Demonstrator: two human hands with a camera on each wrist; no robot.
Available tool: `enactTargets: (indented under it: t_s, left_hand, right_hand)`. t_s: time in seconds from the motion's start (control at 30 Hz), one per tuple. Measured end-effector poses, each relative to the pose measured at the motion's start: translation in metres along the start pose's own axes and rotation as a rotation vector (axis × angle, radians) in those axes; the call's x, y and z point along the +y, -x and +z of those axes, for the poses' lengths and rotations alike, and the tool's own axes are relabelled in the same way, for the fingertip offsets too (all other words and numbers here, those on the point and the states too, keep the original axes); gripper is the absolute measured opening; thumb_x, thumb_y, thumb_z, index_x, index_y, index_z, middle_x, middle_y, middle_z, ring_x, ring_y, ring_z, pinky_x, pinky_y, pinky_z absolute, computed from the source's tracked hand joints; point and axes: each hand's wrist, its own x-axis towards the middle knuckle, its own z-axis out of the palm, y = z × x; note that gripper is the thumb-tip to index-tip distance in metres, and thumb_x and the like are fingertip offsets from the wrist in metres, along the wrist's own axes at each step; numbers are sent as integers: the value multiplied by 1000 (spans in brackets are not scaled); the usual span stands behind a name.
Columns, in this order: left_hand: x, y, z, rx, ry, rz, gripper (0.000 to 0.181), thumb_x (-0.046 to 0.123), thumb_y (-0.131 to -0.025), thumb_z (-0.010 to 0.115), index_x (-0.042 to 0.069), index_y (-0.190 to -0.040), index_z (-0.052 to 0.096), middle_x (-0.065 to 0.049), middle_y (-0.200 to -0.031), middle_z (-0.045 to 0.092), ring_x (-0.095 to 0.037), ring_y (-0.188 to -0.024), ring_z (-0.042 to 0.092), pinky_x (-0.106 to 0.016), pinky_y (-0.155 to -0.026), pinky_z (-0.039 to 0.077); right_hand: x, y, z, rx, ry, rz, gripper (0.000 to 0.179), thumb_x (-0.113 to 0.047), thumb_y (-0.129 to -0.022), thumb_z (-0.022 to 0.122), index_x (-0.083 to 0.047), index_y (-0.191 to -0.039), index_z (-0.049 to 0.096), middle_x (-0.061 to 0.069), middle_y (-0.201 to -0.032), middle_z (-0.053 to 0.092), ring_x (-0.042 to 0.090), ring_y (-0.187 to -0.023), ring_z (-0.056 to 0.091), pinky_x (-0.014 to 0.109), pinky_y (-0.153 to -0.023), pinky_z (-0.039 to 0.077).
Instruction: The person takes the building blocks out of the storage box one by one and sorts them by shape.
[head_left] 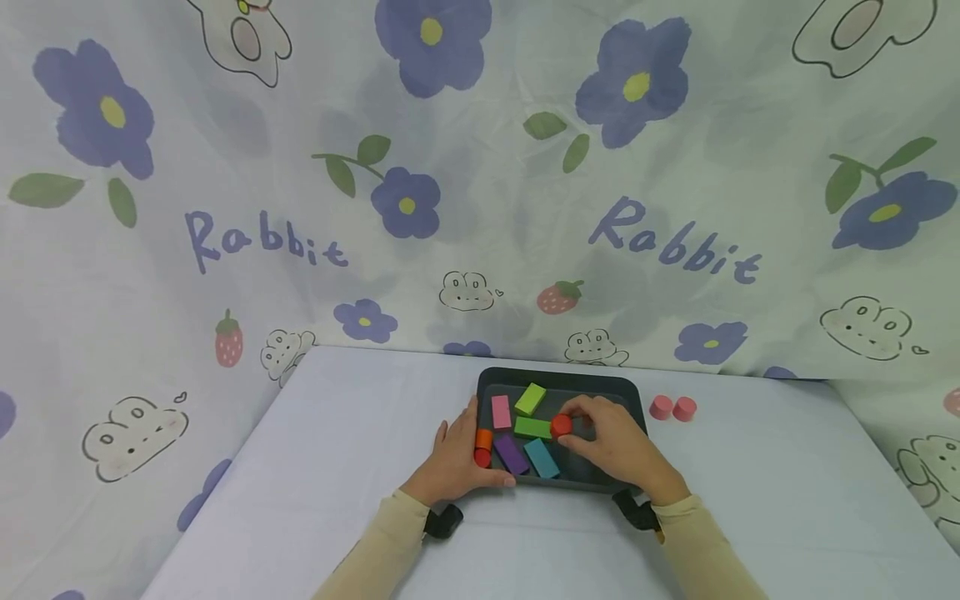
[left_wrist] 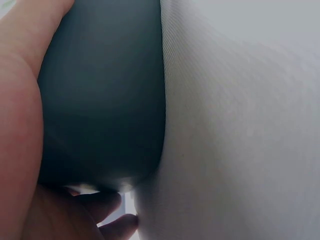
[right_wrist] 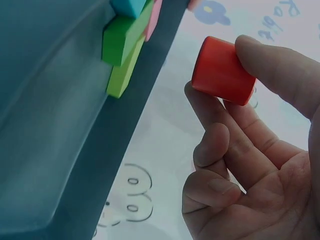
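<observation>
In the head view, a dark rectangular tray point(head_left: 600, 479) holds several coloured blocks. My left hand point(head_left: 457, 458) grips its near left corner, thumb along the front wall and fingers against the left side. Between thumb and fingertips, my right hand point(head_left: 618, 446) pinches a red cylinder block point(right_wrist: 223, 71) over the middle of the tray. Beside that cylinder in the head view lies a green block point(head_left: 532, 427). An orange cylinder point(head_left: 484, 438) and a red piece point(head_left: 482, 458) are by the left hand, inside the tray's left end.
The tray also contains a pink block point(head_left: 501, 412), a lime block point(head_left: 531, 399), a purple block point(head_left: 512, 455) and a blue block point(head_left: 542, 458). Two pinkish-red cylinders point(head_left: 672, 408) stand on the white table point(head_left: 765, 483), right of the tray. A patterned cloth point(head_left: 480, 208) hangs behind.
</observation>
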Motion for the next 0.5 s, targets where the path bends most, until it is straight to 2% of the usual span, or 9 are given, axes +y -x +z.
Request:
enactTargets:
  t_s: [0.5]
  left_hand:
    - [0,0,0,3,8,1,135,62,-72,82,-1,-160,2,-17,-165,21,-35,-150,24,-65,-119,4]
  right_hand:
    - [19,14,-19,76,-10,46,32,-19,-85,82,-12,-112,69,-3,-101,68,22,-92,59,40,-79,53]
